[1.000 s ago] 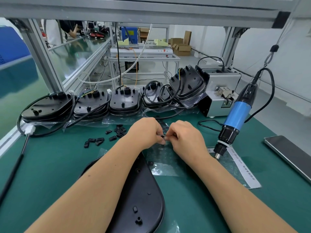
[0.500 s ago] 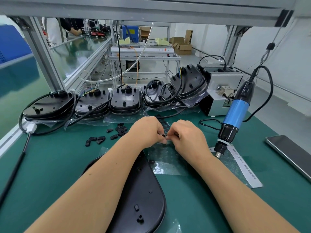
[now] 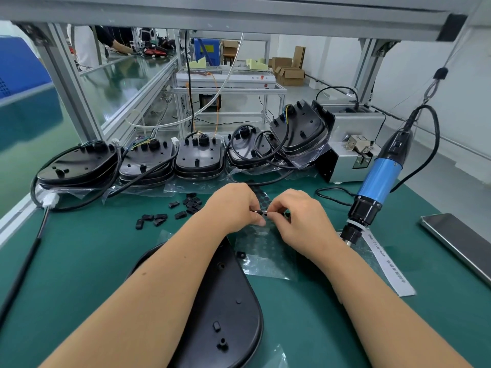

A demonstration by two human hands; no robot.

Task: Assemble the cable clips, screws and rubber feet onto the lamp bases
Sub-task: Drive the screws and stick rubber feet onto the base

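Note:
A black lamp base [image 3: 225, 309] lies flat on the green mat close to me, partly under my left forearm. Above its far end, my left hand [image 3: 233, 203] and my right hand [image 3: 300, 216] meet over a clear sheet of rubber feet [image 3: 263, 251]. Both pinch a small black piece [image 3: 261, 213] between their fingertips; I cannot tell exactly what it is. One loose black foot [image 3: 241, 254] lies on the sheet. Several black cable clips [image 3: 172, 211] are scattered on the mat to the left of my hands.
Stacks of lamp bases with black cables [image 3: 196, 158] line the back of the table. A blue electric screwdriver [image 3: 374, 187] hangs at the right, beside a grey screw feeder [image 3: 348, 155]. A phone [image 3: 459, 243] lies at the right edge. A paper label strip [image 3: 388, 264] lies under the screwdriver.
Both hands stay together over the sheet with only small finger movements. The hanging screwdriver has swung slightly.

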